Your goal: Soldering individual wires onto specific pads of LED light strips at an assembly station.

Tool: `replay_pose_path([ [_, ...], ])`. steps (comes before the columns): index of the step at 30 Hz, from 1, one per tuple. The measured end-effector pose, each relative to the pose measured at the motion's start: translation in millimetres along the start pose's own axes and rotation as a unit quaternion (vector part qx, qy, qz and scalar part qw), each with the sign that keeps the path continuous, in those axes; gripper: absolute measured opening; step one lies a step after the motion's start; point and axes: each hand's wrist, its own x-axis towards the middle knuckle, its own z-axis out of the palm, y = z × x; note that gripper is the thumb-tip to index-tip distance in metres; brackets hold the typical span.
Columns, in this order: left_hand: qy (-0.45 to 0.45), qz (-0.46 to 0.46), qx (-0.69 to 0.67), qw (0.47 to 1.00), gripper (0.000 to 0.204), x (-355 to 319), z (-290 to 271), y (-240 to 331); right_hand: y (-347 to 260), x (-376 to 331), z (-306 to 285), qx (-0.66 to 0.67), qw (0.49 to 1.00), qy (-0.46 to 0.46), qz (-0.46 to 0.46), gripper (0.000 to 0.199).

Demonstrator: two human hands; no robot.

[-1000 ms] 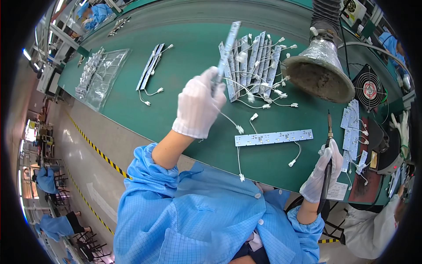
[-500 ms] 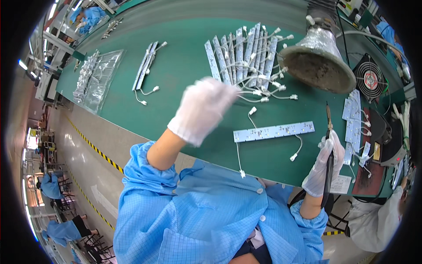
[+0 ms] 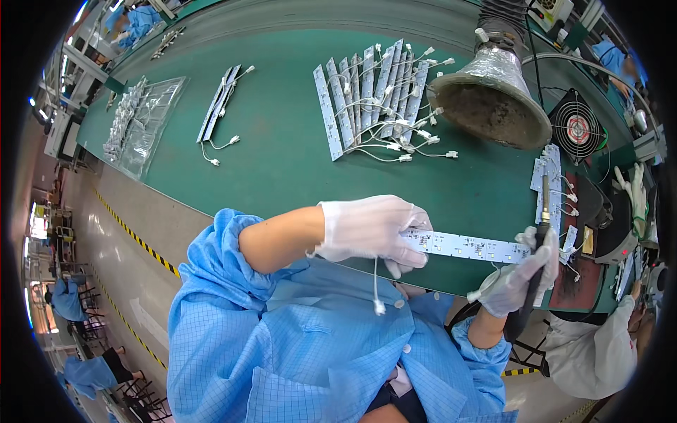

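Observation:
My left hand (image 3: 370, 227), in a white glove, is closed on the left end of a white LED strip board (image 3: 462, 247). A white lead with a connector (image 3: 379, 304) hangs from that end, past the table's near edge. My right hand (image 3: 509, 287), also gloved, is wrapped round a soldering iron (image 3: 545, 211) with a black handle and its tip pointing up and away. The board's right end meets the right hand's fingers; whether they pinch it cannot be made out.
A fanned pile of LED strip boards (image 3: 326, 113) lies beyond my hands, beside a fume hood (image 3: 490, 109). Right stand more boards (image 3: 553, 166), a fan (image 3: 578, 127) and a dark soldering station (image 3: 613, 229). Two strips (image 3: 217, 106) and a plastic bag (image 3: 159, 113) lie left.
My left hand has come down from beside the pile and taken hold of the single board's left end. My right hand, still holding the soldering iron, now meets its right end.

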Motion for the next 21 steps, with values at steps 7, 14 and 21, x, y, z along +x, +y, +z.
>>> replay_pose_path([
  [7,0.15,-0.066,-0.029,0.986,0.023,20,-15,-23,-4,16,-6,-0.22,0.968,-0.014,-0.121,0.027],
  [14,0.275,0.009,0.401,0.874,0.027,30,-6,-28,-8,6,-2,-0.015,0.993,-0.111,0.027,0.025],
  [21,0.119,-0.03,0.054,0.991,0.021,40,-31,-25,-24,16,15,-0.013,0.985,-0.167,0.034,0.018],
])
